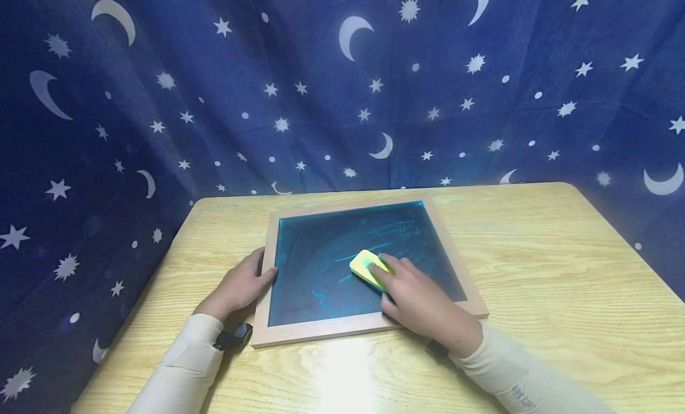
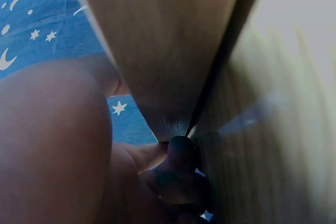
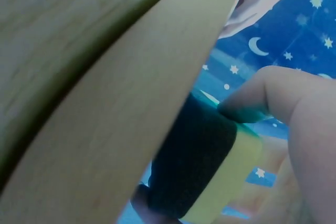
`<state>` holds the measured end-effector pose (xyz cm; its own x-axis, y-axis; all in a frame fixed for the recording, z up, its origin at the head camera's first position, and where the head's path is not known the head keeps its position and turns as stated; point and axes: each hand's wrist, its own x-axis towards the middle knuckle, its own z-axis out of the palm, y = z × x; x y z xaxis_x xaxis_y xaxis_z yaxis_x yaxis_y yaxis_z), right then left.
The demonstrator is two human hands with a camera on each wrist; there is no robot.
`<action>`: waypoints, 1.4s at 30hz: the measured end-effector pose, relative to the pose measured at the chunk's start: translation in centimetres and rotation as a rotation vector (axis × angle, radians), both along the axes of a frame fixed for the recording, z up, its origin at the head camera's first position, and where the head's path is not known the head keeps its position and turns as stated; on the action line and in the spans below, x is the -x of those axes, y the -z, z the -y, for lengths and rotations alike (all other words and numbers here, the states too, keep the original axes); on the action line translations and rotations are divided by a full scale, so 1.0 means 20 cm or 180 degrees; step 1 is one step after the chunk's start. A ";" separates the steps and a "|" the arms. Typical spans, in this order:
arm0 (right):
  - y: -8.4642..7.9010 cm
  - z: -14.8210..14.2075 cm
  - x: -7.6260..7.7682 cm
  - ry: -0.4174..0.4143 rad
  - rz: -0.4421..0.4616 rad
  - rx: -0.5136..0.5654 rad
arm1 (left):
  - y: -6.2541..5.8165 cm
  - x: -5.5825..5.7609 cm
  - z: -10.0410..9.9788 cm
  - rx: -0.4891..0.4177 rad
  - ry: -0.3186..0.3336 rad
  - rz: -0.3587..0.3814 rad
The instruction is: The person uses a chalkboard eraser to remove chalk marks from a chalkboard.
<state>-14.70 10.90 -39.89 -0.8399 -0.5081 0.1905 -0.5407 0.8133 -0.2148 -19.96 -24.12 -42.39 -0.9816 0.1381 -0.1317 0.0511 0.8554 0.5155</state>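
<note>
The right grip (image 1: 420, 298) was clasped round a yellow eraser (image 1: 365, 262) with a dark underside, which sat on the panel of a wood-framed chalkboard (image 1: 305, 253), close to its middle. The left grip (image 1: 243, 286) pinched the chalkboard's left edge, thumb over the frame. The chalkboard lay askew on the desk (image 1: 562, 265), near the desk's far edge and well apart from its far right corner. Blue chalk marks (image 1: 320, 297) showed around the eraser. A starry blue curtain (image 1: 316, 57) hung beyond the desk's far edge.
</note>
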 end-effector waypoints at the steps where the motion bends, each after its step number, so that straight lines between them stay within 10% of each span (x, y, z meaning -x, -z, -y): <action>1: 0.00 0.00 0.00 -0.0022 0.0021 -0.0001 | 0.00 0.00 0.00 -0.0002 0.0001 -0.0002; 19: 0.01 0.06 -0.08 -0.0478 -0.0299 -0.0090 | 0.00 0.00 0.00 0.0040 0.0007 0.0004; 42: 0.01 -0.03 0.02 0.0017 -0.0261 -0.0069 | -0.01 0.00 0.00 0.0024 0.0019 -0.0024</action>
<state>-15.09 11.58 -40.10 -0.8247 -0.5083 0.2479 -0.5513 0.8203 -0.1522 -19.87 -24.04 -42.22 -0.9818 0.1430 -0.1252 0.0602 0.8589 0.5086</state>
